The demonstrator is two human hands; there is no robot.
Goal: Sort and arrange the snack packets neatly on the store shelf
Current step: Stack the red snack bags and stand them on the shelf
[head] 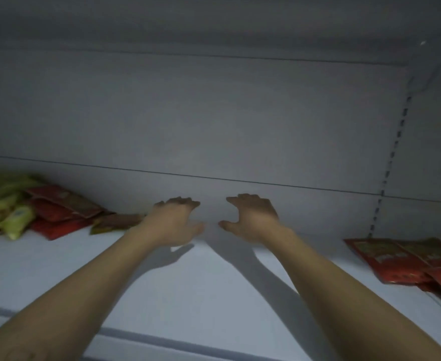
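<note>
Both my arms reach deep into a white store shelf [188, 287]. My left hand [173, 220] and my right hand [253, 216] hover side by side near the back wall, fingers spread and loosely bent, holding nothing. Green snack packets [3, 204] lie in a heap at the far left. Red packets [60, 212] are piled beside them, and one brownish packet [115, 222] lies just left of my left wrist. More red packets [401, 259] lie flat at the right edge of the shelf.
The grey back panel [214, 126] closes the shelf behind my hands. A slotted upright rail [388, 165] runs down the right rear corner. The shelf's front lip [162, 340] crosses below my forearms. An upper shelf [214, 27] hangs overhead.
</note>
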